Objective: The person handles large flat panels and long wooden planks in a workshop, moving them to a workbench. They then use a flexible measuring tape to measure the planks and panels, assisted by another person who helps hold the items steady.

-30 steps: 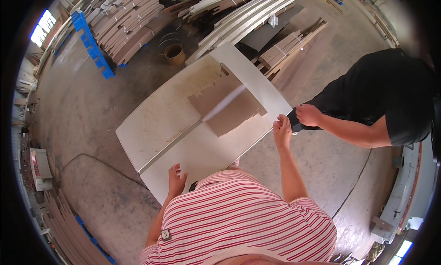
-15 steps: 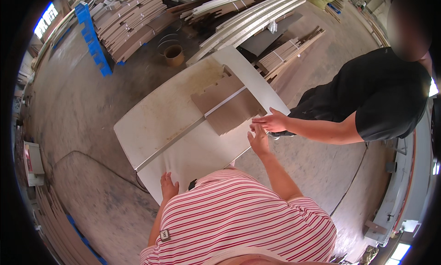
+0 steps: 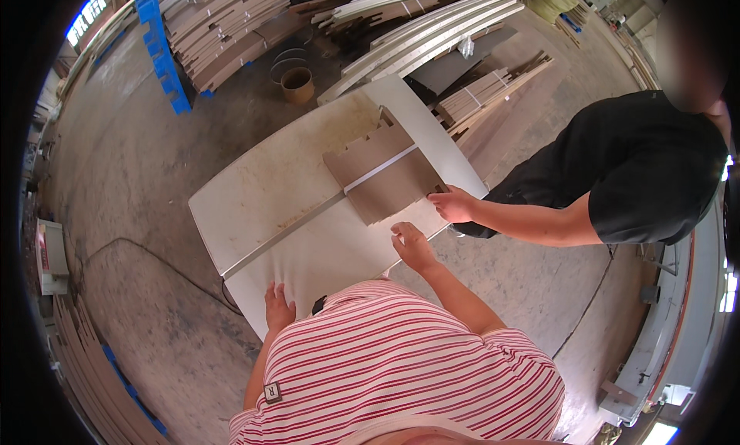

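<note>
Strapped bundles of boards (image 3: 223, 36) line the concrete floor (image 3: 146, 175) of a workshop, where a stack of brown boards (image 3: 393, 190) lies on the far right part of a pale worktop (image 3: 324, 256). One white strap (image 3: 381, 169) runs across the stack's top, in line with the slot (image 3: 281, 241) that splits the worktop, so the banding looks well advanced; whether its ends are joined underneath is hidden from view, and no second strap shows on the stack. The person in the striped shirt (image 3: 393, 352) has both hands empty: the left hand (image 3: 279, 308) lies at the worktop's near left edge, fingers spread and loosely open, while the right hand (image 3: 414, 248) is just beside the stack's near edge, fingers half curled around nothing. Whether that hand touches the worktop cannot be told. At the stack's right corner, a co-worker's hand (image 3: 455, 204) appears to have hold of the boards, which have not left the worktop.
</note>
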A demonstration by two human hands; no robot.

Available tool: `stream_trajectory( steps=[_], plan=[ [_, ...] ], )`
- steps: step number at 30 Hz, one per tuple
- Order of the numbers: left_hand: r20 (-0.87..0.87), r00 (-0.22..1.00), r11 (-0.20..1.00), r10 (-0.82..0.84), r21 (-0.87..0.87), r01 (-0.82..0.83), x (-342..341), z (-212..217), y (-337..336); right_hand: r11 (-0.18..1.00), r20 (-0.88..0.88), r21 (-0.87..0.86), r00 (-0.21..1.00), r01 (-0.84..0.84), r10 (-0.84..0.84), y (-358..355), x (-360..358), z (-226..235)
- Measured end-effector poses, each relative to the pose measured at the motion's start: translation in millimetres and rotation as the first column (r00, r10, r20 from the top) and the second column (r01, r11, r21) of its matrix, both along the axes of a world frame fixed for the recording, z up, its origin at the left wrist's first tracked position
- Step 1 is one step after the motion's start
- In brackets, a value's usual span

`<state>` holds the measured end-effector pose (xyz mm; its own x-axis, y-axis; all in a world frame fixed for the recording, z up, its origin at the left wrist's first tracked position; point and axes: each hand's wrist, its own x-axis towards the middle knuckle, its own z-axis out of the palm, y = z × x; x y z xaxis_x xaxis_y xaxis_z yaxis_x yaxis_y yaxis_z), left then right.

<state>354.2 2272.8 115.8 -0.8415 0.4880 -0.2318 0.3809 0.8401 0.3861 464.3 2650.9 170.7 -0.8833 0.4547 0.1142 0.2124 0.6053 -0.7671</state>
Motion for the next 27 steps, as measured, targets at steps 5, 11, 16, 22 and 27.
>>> stream_trajectory(
  steps=[5, 11, 16, 22, 27],
  plan=[
    [0.029, 0.999, 1.000, 0.029, 0.006, -0.029, -0.8, 11.4, 6.6, 1.000, -0.007, 0.004, 1.000, 0.007, -0.007, 4.4, 0.5, -4.6],
    [-0.016, 0.999, 0.999, 0.046, 0.029, -0.046, -0.9, 7.0, 3.7, 0.999, 0.044, -0.032, 0.998, 0.041, -0.039, 5.8, 1.5, -4.0],
    [-0.064, 0.991, 0.991, 0.118, 0.079, -0.112, -17.8, -3.1, -7.1, 0.996, 0.087, -0.069, 0.995, 0.057, -0.051, 3.2, 6.0, -6.7],
    [-0.306, 0.721, 0.755, 0.622, -0.010, -0.656, -72.2, -71.5, -70.9, 0.996, 0.130, -0.059, 0.990, 0.070, -0.062, -1.0, 9.4, 2.1],
    [0.519, 0.443, 0.357, 0.731, 0.263, -0.896, -122.0, -109.1, -139.1, 0.996, 0.130, -0.064, 0.990, 0.054, -0.046, 1.1, 11.5, 12.2]
  ],
)
